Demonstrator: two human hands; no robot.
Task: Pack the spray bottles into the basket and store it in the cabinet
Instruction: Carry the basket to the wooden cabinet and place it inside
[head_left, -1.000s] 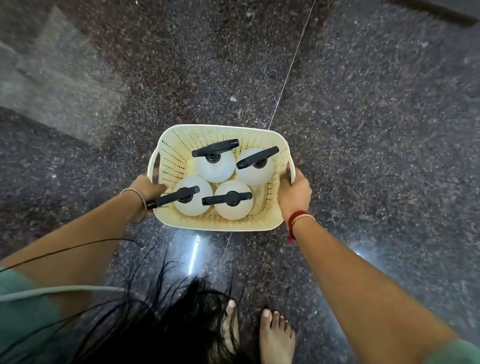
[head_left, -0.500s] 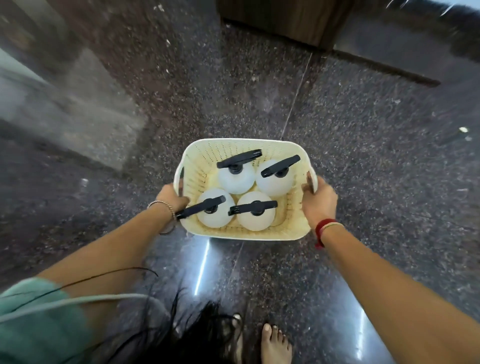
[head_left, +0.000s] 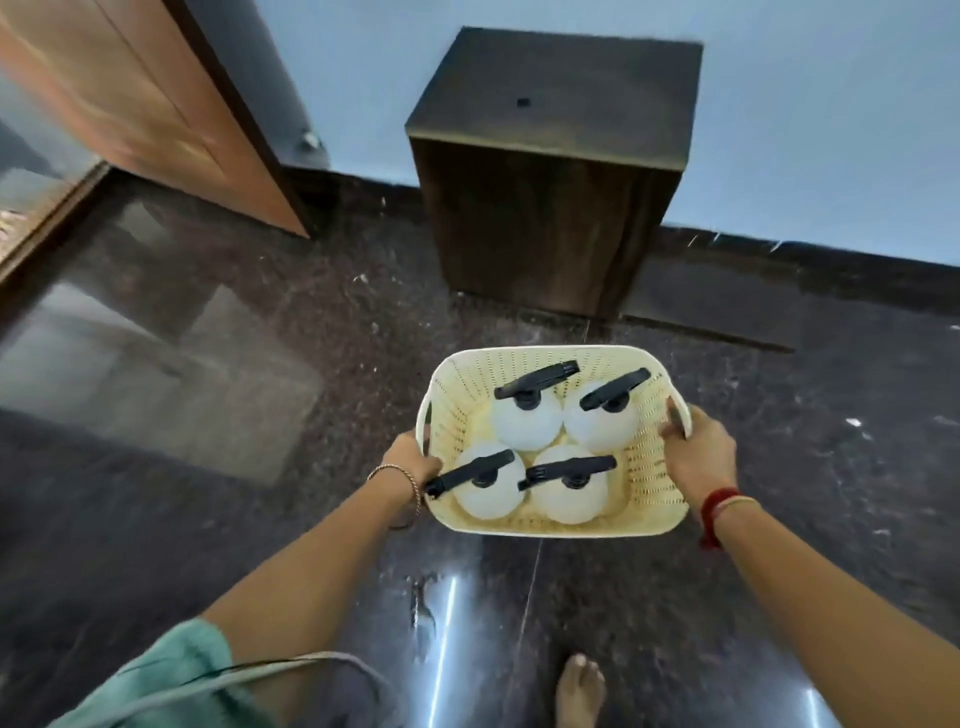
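A cream perforated plastic basket (head_left: 652, 483) hangs in the air over the dark floor, carried between both hands. Inside it stand several white spray bottles (head_left: 527, 427) with black trigger heads, upright and packed close together. My left hand (head_left: 410, 462) grips the basket's left handle and my right hand (head_left: 698, 454) grips the right handle. A dark brown wooden cabinet (head_left: 550, 223) stands straight ahead against the pale blue wall, its front shut, a short distance beyond the basket.
An orange-brown wooden door (head_left: 135, 109) stands open at the upper left, with a round door stop (head_left: 310, 141) behind it. The polished dark granite floor (head_left: 208, 364) spreads all around. My bare foot (head_left: 579, 691) shows at the bottom.
The view has tilted up and forward: the cabinet, wall and door have come into sight. The basket stays held by both hands and sits nearer the cabinet.
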